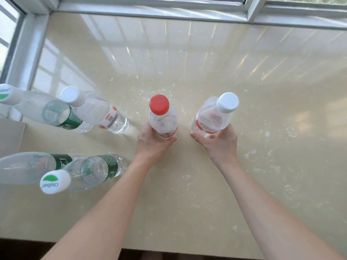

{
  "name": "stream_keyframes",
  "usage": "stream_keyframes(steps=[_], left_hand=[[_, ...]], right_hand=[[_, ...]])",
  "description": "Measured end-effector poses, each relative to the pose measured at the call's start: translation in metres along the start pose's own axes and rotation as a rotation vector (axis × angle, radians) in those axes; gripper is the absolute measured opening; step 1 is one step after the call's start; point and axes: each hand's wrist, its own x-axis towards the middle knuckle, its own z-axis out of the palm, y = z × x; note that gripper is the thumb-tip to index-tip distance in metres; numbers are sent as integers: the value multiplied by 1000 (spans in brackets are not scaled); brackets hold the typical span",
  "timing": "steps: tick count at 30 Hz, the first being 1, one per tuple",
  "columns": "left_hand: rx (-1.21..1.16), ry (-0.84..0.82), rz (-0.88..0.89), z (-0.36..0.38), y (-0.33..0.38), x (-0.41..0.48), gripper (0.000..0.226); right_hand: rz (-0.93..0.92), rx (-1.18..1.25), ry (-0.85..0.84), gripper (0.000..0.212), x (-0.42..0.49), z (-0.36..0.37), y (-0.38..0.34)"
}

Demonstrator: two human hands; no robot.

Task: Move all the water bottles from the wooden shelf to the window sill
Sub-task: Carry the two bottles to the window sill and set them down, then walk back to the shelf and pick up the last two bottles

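I look straight down on a cream window sill (206, 59). My left hand (153, 142) grips a clear bottle with a red cap (162, 114) near its base; the bottle stands upright on the sill. A short way to the right, my right hand (219, 142) wraps around a clear bottle with a white cap (216, 115), also upright on the sill. At the left stand several more bottles: a white-capped one with a red label (97, 109), and green-labelled ones (45, 107), (88, 170), (28, 167). The wooden shelf is out of view.
Aluminium window frames run along the far edge (150, 10) and the left side (28, 44) of the sill. The sill's near edge (131, 248) lies under my forearms, with dark floor below it.
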Motion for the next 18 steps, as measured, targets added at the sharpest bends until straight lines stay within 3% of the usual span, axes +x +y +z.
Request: stream_keyframes(steps=[4, 10, 15, 18], left_hand=[[151, 6, 59, -6, -4, -13, 75], [361, -71, 27, -38, 9, -75, 91], [619, -128, 187, -76, 62, -137, 77], [703, -80, 320, -100, 100, -164, 71]], right_hand=[[38, -160, -100, 72, -7, -6, 12], [-2, -656, -286, 67, -42, -53, -15], [-219, -820, -218, 55, -80, -98, -67], [-365, -847, -129, 45, -98, -125, -103]])
